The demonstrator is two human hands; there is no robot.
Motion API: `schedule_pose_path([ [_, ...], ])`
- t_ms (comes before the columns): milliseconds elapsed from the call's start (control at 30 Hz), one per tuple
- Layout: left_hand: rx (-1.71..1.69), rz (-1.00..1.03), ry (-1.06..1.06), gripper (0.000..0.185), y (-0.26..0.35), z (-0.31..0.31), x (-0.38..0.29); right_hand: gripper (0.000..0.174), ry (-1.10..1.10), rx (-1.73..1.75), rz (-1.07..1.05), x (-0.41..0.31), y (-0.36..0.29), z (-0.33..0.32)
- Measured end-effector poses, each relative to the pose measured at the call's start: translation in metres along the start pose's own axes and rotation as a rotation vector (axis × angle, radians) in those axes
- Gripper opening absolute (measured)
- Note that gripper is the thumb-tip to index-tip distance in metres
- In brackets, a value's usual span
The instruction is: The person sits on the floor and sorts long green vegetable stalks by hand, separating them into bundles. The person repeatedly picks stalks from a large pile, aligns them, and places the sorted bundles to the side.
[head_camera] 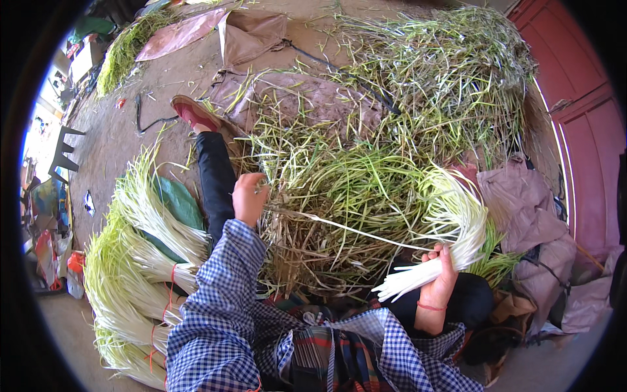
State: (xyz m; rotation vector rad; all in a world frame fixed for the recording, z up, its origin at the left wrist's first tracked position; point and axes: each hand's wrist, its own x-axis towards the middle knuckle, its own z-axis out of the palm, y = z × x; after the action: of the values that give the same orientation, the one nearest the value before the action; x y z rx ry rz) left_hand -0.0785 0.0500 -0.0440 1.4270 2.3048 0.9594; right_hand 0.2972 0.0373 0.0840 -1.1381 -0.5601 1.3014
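My right hand (437, 284) is closed around a thick bundle of pale chive-like stalks (465, 235), white ends toward my lap and yellow-green tips bending up and back. One white stalk (362, 229) reaches leftward from that hand toward my left hand (250, 198), its far end thin and brownish. The left hand is raised near my knee with curled fingers; whether they pinch anything is unclear. Between the hands spreads a heap of loose green leaves and dry brown strands (343, 196). Several bundles of white stalks (142, 284) lie at my left, some tied with red string.
A large pile of withered leaves (450, 78) rises at the back right beside a red door (588, 127). Pinkish sacks (529, 210) lie at the right. My outstretched leg (214, 171) separates the heap from the bundles. More greens (130, 49) sit at the back left.
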Motion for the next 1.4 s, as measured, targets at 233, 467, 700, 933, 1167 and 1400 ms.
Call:
schedule_pose_path([
  [233,-0.413,0.656,-0.628,0.024,0.144,0.019,-0.090,0.021,-0.088,0.083,0.031,-0.003,-0.011,0.001],
  [467,-0.535,0.339,-0.838,0.019,0.140,-0.011,-0.124,0.033,-0.132,0.063,0.036,0.009,-0.022,0.000],
  [700,-0.780,0.259,-1.014,0.025,0.158,0.002,-0.132,0.026,-0.347,0.048,0.244,-0.036,0.038,0.024],
  [933,-0.517,-0.074,-0.854,0.023,0.115,0.020,-0.065,0.014,-0.436,0.520,0.195,0.001,-0.005,-0.014],
  [1167,0.330,0.162,-0.577,0.037,0.103,0.085,0.016,0.012,-0.375,0.517,0.129,0.006,-0.008,-0.018],
  [1400,0.449,0.029,-0.894,0.033,0.110,0.089,0.030,0.012,-0.346,0.441,0.197,0.011,0.000,-0.003],
])
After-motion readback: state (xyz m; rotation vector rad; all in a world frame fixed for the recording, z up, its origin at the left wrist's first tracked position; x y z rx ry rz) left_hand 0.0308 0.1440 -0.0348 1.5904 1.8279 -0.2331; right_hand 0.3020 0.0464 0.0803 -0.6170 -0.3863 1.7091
